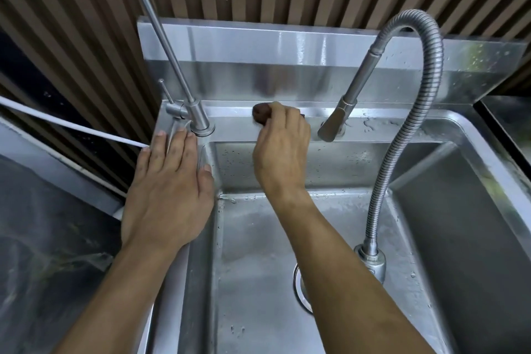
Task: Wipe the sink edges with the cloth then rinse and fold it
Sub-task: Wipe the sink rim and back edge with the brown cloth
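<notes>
Right hand [280,149] curled round a bunched dark brown cloth [262,114] on the wet brushed-steel sink [402,126] rim, left hand [169,190] flat, fingers straight, beside a slim steel tap [198,121]

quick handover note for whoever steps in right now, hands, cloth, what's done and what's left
Left hand: flat and open, resting on the sink's left rim beside the thin faucet.
Right hand: grips the dark bunched cloth on the back ledge, between the two faucets.
Done: cannot tell which edges are wiped.
Left: finish the edges, rinse the cloth, fold it.
</notes>
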{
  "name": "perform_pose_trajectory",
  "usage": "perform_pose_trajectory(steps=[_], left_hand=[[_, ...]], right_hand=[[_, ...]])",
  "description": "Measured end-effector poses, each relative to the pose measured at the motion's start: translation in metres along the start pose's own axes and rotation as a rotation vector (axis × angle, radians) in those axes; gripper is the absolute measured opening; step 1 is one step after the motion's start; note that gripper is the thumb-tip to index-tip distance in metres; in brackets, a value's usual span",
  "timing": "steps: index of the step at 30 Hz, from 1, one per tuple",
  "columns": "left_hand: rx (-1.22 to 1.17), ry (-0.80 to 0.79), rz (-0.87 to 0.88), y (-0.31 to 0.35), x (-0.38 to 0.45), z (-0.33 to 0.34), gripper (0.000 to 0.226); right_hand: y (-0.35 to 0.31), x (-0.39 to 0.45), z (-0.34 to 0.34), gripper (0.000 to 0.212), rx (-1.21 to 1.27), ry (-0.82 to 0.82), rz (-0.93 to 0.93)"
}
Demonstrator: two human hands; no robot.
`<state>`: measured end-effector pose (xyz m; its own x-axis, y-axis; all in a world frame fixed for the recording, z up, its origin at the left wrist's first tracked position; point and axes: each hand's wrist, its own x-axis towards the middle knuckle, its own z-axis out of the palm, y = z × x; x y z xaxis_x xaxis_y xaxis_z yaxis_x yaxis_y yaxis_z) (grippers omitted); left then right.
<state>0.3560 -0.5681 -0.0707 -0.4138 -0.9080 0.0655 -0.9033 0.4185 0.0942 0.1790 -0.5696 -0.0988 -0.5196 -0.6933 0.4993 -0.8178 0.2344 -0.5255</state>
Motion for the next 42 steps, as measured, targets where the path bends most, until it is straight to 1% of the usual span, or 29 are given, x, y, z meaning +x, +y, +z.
perform_pose_trajectory(steps=[3, 4, 6, 7, 8, 10, 11, 12, 13, 16, 18, 19, 20, 22, 23, 24, 25, 26, 27, 28, 30, 31, 32, 33, 35, 36, 37, 39, 42], left_hand=[[-0.004, -0.001, -0.003, 0.0, 0.001, 0.001, 0.073], [-0.002, 0.001, -0.003, 0.0, 0.001, 0.0, 0.073], [0.009, 0.013, 0.003, 0.0, 0.001, 0.001, 0.072], [0.016, 0.018, 0.005, 0.0, 0.001, 0.002, 0.071], [0.02, 0.019, 0.003, -0.001, 0.001, 0.002, 0.071], [0.016, 0.007, 0.002, -0.001, 0.002, 0.003, 0.071], [0.011, 0.004, 0.002, 0.0, 0.002, 0.003, 0.072], [0.009, 0.006, 0.001, 0.0, 0.002, 0.003, 0.072], [0.009, 0.01, 0.0, 0.0, 0.002, 0.002, 0.072], [0.013, 0.014, 0.001, 0.0, 0.001, 0.001, 0.072], [0.018, 0.019, 0.004, 0.001, 0.001, 0.002, 0.072], [0.021, 0.024, 0.003, 0.001, 0.002, 0.002, 0.071], [0.026, 0.028, 0.001, 0.001, 0.002, 0.002, 0.071], [0.033, 0.025, -0.003, 0.002, 0.002, 0.002, 0.071], [0.031, 0.023, -0.001, 0.002, 0.002, 0.002, 0.071], [0.029, 0.019, 0.0, 0.002, 0.002, 0.002, 0.071], [0.027, 0.014, -0.001, 0.002, 0.001, 0.002, 0.071], [0.026, 0.011, -0.002, 0.002, 0.001, 0.002, 0.072], [0.026, 0.009, -0.003, 0.002, 0.0, 0.002, 0.072], [0.026, 0.008, -0.004, 0.002, 0.0, 0.002, 0.072], [0.023, 0.012, -0.01, 0.003, -0.001, 0.001, 0.071], [0.02, 0.013, -0.015, 0.003, -0.001, 0.001, 0.071], [0.018, 0.014, -0.018, 0.003, -0.001, 0.001, 0.071], [0.015, 0.014, -0.02, 0.003, -0.001, 0.001, 0.072], [0.007, 0.01, -0.018, 0.004, -0.001, 0.001, 0.072], [0.002, 0.008, -0.018, 0.005, -0.001, 0.001, 0.073], [-0.002, 0.009, -0.018, 0.004, -0.001, 0.0, 0.073], [-0.002, 0.019, -0.016, 0.004, -0.002, 0.0, 0.073], [0.005, 0.019, -0.013, 0.005, -0.002, 0.0, 0.074]], right_hand=[[-0.011, 0.008, -0.008, 0.028, 0.248, 0.138, 0.219], [-0.018, 0.012, -0.012, 0.029, 0.348, 0.204, 0.246], [-0.03, 0.023, -0.021, 0.03, 0.472, 0.386, 0.18], [-0.032, 0.032, -0.02, 0.032, 0.485, 0.433, 0.102], [-0.034, 0.042, -0.017, 0.036, 0.436, 0.414, 0.005], [-0.035, 0.052, -0.005, 0.047, 0.184, 0.239, -0.195], [-0.03, 0.052, 0.003, 0.051, 0.09, 0.167, -0.258], [-0.024, 0.053, 0.007, 0.054, 0.052, 0.135, -0.259], [-0.019, 0.053, 0.006, 0.055, 0.078, 0.141, -0.195], [-0.007, 0.065, -0.009, 0.054, 0.29, 0.3, 0.149], [-0.008, 0.072, -0.013, 0.056, 0.371, 0.367, 0.269], [-0.015, 0.072, -0.012, 0.06, 0.389, 0.353, 0.272], [-0.023, 0.066, -0.01, 0.067, 0.389, 0.302, 0.225], [-0.033, 0.05, -0.004, 0.082, 0.322, 0.143, 0.005], [-0.03, 0.044, -0.001, 0.084, 0.256, 0.075, -0.108], [-0.023, 0.041, 0.0, 0.082, 0.17, 0.045, -0.186], [-0.014, 0.044, -0.001, 0.076, 0.099, 0.053, -0.212], [-0.006, 0.05, -0.002, 0.068, 0.067, 0.089, -0.18], [0.0, 0.056, -0.006, 0.062, 0.09, 0.136, -0.095], [0.001, 0.061, -0.01, 0.059, 0.165, 0.189, 0.019], [-0.005, 0.065, -0.014, 0.059, 0.352, 0.261, 0.2], [-0.011, 0.063, -0.013, 0.061, 0.397, 0.269, 0.232], [-0.017, 0.06, -0.011, 0.066, 0.409, 0.25, 0.217], [-0.021, 0.054, -0.007, 0.072, 0.4, 0.207, 0.149], [-0.024, 0.041, 0.0, 0.081, 0.308, 0.09, -0.064], [-0.02, 0.037, 0.001, 0.084, 0.255, 0.043, -0.148], [-0.014, 0.036, 0.0, 0.086, 0.213, 0.014, -0.193], [-0.002, 0.042, -0.008, 0.087, 0.171, 0.017, -0.176], [0.0, 0.052, -0.013, 0.079, 0.132, 0.1, -0.068]])
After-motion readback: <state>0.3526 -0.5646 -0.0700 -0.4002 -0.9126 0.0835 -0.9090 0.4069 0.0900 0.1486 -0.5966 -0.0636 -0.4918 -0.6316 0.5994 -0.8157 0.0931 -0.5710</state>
